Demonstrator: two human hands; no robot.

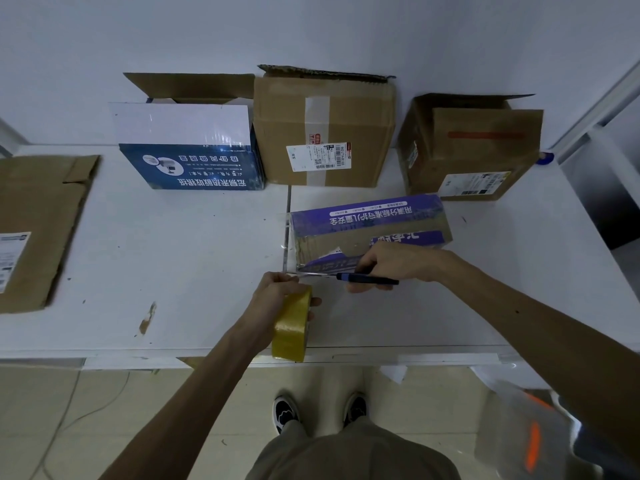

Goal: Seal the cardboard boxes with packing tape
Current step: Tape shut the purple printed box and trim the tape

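Small purple-and-brown printed cardboard box (370, 216) lies on its side on the white table (194, 258), just past table centre toward 2 o'clock, flaps look closed. A clear strip of tape (291, 251) runs off its 9 o'clock end and down toward the person. Left hand (277, 292) at 7 o'clock of the box, fingers and thumb curled round a yellowish roll of packing tape (292, 327) held on edge, pulling the strip taut. Right hand (391, 261) at 6 o'clock of the box, touching its near face, fingers wrapped on a blue-handled cutting tool (367, 279), metal blade pointing to 9 o'clock at the strip; knife or scissors, cannot tell. Likely step: cutting the strip free. Handling guess: box is light and fairly stiff and will slide on the smooth table, so pin it flat from the top or hold it by the long sides. The tape is thin, sticky and curls back on itself, so keep tension and hold the roll by its rim. Blade is close to the left fingers, risk. At 10–1 o'clock by the wall: blue-and-white printed box (187, 157), flaps open; brown box with shipping label (322, 126); brown box with red stripe (485, 147), flap up. Flattened brown cardboard (41, 216) at 9 o'clock.
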